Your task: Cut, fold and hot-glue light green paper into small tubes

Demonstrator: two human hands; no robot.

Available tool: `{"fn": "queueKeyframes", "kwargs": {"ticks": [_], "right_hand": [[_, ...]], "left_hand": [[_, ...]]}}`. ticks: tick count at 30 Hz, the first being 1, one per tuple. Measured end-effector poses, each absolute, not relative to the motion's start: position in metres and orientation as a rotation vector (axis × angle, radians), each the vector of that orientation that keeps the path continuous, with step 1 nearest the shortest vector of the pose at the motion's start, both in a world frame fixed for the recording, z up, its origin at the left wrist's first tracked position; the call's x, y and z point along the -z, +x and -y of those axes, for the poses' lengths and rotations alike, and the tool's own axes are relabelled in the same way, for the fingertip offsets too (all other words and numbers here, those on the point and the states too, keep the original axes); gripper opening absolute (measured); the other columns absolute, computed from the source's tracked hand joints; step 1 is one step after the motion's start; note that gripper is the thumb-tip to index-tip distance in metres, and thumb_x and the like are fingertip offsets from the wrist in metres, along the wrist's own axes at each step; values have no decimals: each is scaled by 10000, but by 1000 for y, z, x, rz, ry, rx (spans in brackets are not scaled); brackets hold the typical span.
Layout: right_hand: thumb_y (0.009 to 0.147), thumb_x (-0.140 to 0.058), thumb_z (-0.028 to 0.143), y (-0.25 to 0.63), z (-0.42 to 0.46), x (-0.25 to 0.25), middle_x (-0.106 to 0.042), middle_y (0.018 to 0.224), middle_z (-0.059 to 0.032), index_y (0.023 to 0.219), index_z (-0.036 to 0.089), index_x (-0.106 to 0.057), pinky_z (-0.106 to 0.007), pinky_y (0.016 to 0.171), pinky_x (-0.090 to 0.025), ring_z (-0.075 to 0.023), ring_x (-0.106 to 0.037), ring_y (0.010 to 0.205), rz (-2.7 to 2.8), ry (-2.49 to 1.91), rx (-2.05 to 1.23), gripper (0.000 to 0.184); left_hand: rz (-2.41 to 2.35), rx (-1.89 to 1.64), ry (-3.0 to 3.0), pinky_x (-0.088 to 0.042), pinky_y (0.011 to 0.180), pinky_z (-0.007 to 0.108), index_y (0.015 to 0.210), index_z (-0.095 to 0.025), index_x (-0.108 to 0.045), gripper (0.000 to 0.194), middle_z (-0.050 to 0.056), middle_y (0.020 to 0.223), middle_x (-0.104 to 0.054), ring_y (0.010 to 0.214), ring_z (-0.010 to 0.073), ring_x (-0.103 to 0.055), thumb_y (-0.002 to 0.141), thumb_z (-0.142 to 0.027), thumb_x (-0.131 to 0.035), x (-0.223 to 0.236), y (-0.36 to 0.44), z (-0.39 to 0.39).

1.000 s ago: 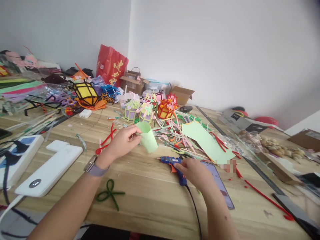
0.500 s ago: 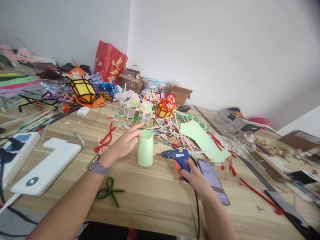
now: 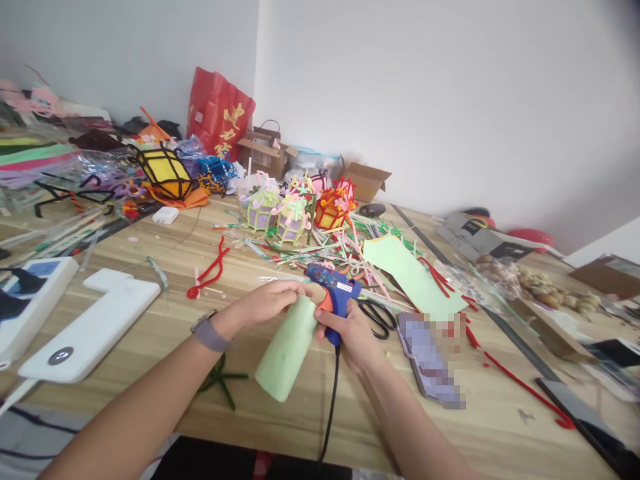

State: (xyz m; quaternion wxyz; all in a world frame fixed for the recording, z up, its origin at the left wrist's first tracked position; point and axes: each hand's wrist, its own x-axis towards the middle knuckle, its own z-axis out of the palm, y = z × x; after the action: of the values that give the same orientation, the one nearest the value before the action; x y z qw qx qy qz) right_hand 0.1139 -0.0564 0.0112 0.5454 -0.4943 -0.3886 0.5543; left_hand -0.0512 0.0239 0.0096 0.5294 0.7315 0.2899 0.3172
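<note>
My left hand [image 3: 267, 301] grips the far end of a light green paper tube [image 3: 287, 349], which is lifted off the table and tilted toward me. My right hand [image 3: 350, 332] is closed round the handle of a blue and orange glue gun [image 3: 333, 290]. The gun's nozzle points left at the tube's far end, right beside my left fingers. Its black cord [image 3: 330, 407] hangs down over the table's near edge. A grey watch [image 3: 210, 332] sits on my left wrist.
A wooden table [image 3: 310, 413] carries scissors [image 3: 376, 315], a phone [image 3: 431, 360], a green paper sheet [image 3: 410, 275], pipe-cleaner lanterns [image 3: 295, 215], a dark green pipe cleaner [image 3: 220, 380], a red one [image 3: 210, 270] and white devices [image 3: 87, 327] at left. A red bag [image 3: 217, 120] and boxes stand by the wall.
My left hand lifted the green tube from standing on the table and tilted it toward me. My right hand raised the glue gun and brought its nozzle to the tube's far end.
</note>
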Motion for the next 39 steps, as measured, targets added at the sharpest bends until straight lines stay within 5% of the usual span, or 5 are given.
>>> {"fn": "queueKeyframes", "kwargs": {"ticks": [4,8,13,28,39], "right_hand": [[547,-847,322,110,51,5,-645,506,9,727,161,-641,-223,458,-466,-114,-559,426,780,-1184,-1195,318],[548,-846,320,111,50,11,-663,552,2,724,168,-642,-249,484,-491,-126,-575,453,696,-1135,-1097,309],[529,-847,288,115,49,13,-572,452,53,660,178,-580,-193,391,-388,-83,-490,377,522,-1138,-1030,317],[492,-823,195,128,43,19,-675,633,15,779,155,-650,-175,394,-437,-66,-510,437,433,-1160,-1076,338],[717,-692,552,177,53,-9,-434,343,60,669,154,-649,-218,360,-315,-75,-349,322,932,-1327,-1001,403]], "left_hand": [[-772,-646,1644,-488,894,380,1313,-194,-504,586,151,1292,-619,1152,274,-600,825,-514,-555,-3,-49,-21],[-951,-639,1902,-435,985,472,1435,-220,-348,890,188,1342,-575,1219,354,-555,699,-548,-726,1,-46,-14],[-963,-773,2541,-359,1079,517,1399,-295,-392,789,146,1473,-444,1344,352,-427,709,-327,-774,8,-40,0],[-1122,-418,2949,-526,874,465,1297,-288,-554,473,151,1372,-527,1103,307,-606,854,-124,-533,21,-33,2],[-1189,-447,2957,-477,972,483,1204,-235,-654,349,173,1370,-545,1198,320,-562,884,-143,-547,14,-36,-4]]}}
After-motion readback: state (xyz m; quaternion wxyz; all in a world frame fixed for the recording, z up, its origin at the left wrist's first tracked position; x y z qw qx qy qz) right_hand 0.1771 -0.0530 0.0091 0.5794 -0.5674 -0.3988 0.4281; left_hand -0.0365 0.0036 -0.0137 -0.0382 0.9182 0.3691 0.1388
